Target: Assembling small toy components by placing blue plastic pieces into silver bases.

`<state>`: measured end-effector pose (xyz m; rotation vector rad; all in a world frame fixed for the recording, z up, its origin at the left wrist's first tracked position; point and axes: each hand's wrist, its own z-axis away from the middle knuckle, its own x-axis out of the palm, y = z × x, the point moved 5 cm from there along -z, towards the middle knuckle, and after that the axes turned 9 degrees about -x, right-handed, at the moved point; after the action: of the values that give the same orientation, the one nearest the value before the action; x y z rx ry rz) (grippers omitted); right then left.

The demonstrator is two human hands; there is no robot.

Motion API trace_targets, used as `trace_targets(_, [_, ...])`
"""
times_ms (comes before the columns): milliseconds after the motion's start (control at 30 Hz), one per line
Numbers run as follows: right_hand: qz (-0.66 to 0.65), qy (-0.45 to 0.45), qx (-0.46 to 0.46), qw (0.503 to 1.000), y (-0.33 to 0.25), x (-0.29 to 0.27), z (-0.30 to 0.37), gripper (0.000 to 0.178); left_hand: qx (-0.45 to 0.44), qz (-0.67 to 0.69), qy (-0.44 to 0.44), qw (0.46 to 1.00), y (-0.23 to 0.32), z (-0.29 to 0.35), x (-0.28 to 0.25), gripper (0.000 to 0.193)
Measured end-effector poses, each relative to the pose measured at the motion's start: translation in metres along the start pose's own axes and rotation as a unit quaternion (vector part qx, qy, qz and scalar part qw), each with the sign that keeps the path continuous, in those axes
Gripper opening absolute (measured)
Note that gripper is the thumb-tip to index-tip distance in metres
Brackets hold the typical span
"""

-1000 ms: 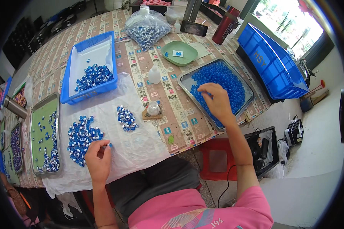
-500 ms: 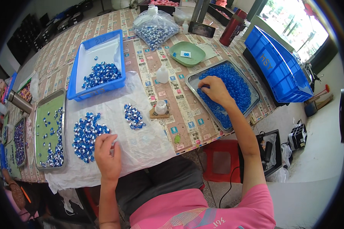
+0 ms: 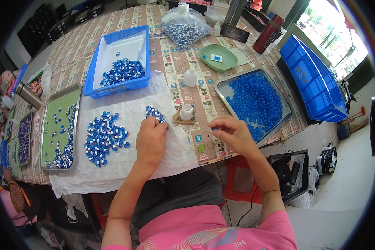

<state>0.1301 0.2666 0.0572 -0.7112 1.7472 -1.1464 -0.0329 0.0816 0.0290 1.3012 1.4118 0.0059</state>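
Observation:
Over the white sheet (image 3: 175, 154), my left hand (image 3: 151, 141) is closed, fingertips together, partly covering a small cluster of blue-and-white beads (image 3: 154, 111). A tiny dark spot shows at its fingertips, too small to name. To the right, my right hand (image 3: 234, 132) pinches a small blue bead (image 3: 214, 128) between thumb and fingers, above the table's near edge. Behind that hand lies a metal tray (image 3: 221, 89) of loose clear blue beads (image 3: 258, 102). Between the hands, a little farther off, a small glass jar (image 3: 186, 111) stands on a wooden block (image 3: 184, 121).
A larger pile of blue-and-white beads (image 3: 105, 139) lies left of my left hand. A green-lined tray (image 3: 50, 121) and a blue bin (image 3: 116, 89) hold more. Farther back are a white squeeze bottle (image 3: 190, 78), a green dish (image 3: 227, 63), a bulging bag (image 3: 185, 31) and a blue crate (image 3: 312, 79).
My right hand has left the blue-bead tray and moved left and nearer with a bead. My left hand has moved right from the larger pile to the small cluster and closed.

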Motion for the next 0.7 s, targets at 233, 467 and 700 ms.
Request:
trace_targets(233, [-0.151,0.013,0.045,0.987,0.004,0.019,0.010,0.028,0.068,-0.009,0.012,0.998,0.011,0.002,0.003,0.013])
trace_targets(467, [-0.159,-0.016,0.076,0.984,0.004,0.027,0.007,0.025,-0.007,0.210,0.019,0.977,0.013,0.019,-0.016,0.011])
trace_targets(700, [-0.146,-0.040,0.099,0.984,-0.004,0.040,0.000,0.023,-0.275,0.538,-0.129,0.786,-0.013,0.051,-0.006,0.017])
